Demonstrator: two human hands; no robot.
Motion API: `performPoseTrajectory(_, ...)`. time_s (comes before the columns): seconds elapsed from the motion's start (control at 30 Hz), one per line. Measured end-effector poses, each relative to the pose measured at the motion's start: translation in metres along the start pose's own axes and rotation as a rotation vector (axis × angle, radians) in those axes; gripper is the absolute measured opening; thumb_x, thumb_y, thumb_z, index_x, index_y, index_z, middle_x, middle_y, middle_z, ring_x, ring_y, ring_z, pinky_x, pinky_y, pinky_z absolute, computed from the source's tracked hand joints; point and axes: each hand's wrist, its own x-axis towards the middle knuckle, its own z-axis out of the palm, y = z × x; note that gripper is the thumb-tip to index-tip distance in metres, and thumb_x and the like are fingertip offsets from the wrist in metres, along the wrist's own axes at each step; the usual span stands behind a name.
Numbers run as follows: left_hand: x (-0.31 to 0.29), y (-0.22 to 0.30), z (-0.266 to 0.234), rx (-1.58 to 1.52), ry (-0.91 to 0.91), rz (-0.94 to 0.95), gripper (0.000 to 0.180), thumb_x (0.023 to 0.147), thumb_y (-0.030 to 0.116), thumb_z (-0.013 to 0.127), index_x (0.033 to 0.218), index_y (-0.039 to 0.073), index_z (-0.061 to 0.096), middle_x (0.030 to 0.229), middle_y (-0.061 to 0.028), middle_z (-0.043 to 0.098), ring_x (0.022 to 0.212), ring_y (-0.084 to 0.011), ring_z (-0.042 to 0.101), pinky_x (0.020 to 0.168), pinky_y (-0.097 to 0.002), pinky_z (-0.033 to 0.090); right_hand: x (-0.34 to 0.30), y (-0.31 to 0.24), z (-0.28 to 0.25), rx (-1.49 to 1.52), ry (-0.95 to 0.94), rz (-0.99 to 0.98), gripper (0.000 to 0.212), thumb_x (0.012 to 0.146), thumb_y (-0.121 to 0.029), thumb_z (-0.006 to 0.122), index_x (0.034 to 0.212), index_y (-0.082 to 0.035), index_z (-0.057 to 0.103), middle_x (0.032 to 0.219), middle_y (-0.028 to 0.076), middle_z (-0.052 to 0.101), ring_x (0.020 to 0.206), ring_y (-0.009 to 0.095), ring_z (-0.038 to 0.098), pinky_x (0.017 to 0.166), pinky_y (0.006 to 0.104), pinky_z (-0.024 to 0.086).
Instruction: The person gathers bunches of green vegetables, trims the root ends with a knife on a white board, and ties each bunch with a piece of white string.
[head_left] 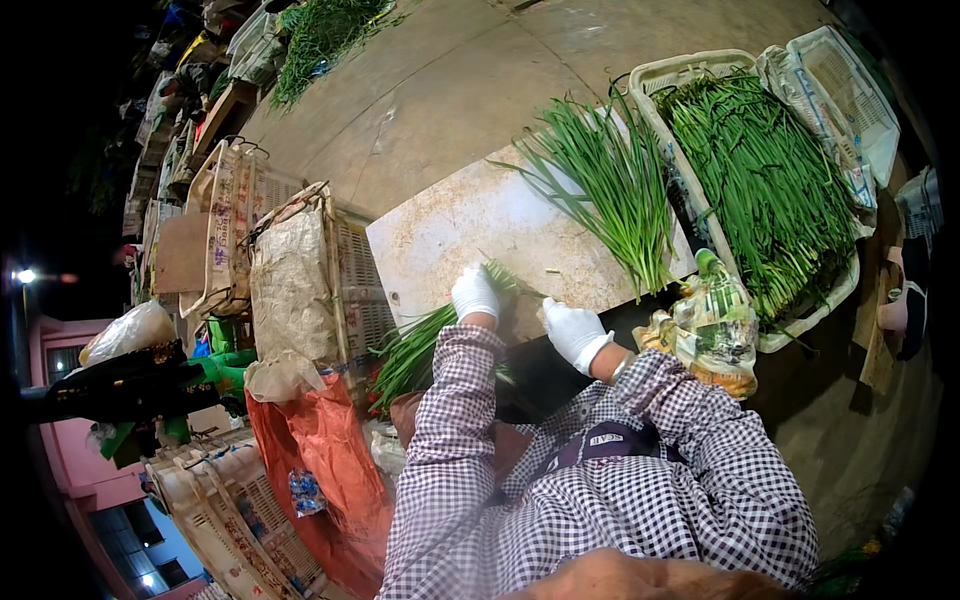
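Observation:
My left hand point(475, 294), in a white glove, is closed around a bunch of green chives point(415, 345) at the near edge of a worn whitish board point(450, 225). Their leaves trail off to the lower left, and a blurred tuft shows past my fingers. Just to the right, my right hand point(577, 336), also gloved in white, is closed with its fingers toward the left. A thin, blurred shape lies by its fingertips; I cannot make out what it is. A larger pile of chives point(615, 190) rests on the board's right side, pale ends toward me.
Right of the board stands a pale crate point(690, 65) packed with long green chives. A crumpled printed plastic bag point(715, 320) sits near my right forearm. Stacked crates point(365, 275) and an orange-red sack point(315, 460) stand left. More greens point(315, 45) lie on the floor beyond.

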Motion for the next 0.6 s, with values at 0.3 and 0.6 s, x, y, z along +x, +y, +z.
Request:
performPoseTrajectory(0.3, 0.006, -0.004, 0.012, 0.103, 0.046, 0.051, 0.027, 0.080, 0.016, 0.067, 0.105, 0.008, 0.058, 0.100, -0.0162, 0.064, 0.094, -0.0312, 0.066, 0.078, -0.0394, 0.055, 0.032, -0.013, 0.016, 0.098, -0.034, 0.069, 0.015, 0.089, -0.012, 0.047, 0.100, -0.002, 0.054, 0.083, 0.023, 0.068, 0.078, 0.039, 0.068, 0.067, 0.0495, 0.054)
performPoseTrajectory(0.6, -0.004, -0.005, -0.006, 0.011, 0.010, 0.046, 0.064, 0.064, 0.040, 0.084, 0.110, 0.005, 0.055, 0.105, -0.0167, 0.063, 0.096, -0.0319, 0.066, 0.081, -0.0415, 0.055, 0.058, 0.001, 0.058, 0.150, -0.016, 0.085, 0.020, 0.090, -0.016, 0.047, 0.103, -0.004, 0.056, 0.092, 0.024, 0.068, 0.084, 0.042, 0.067, 0.073, 0.0504, 0.053)
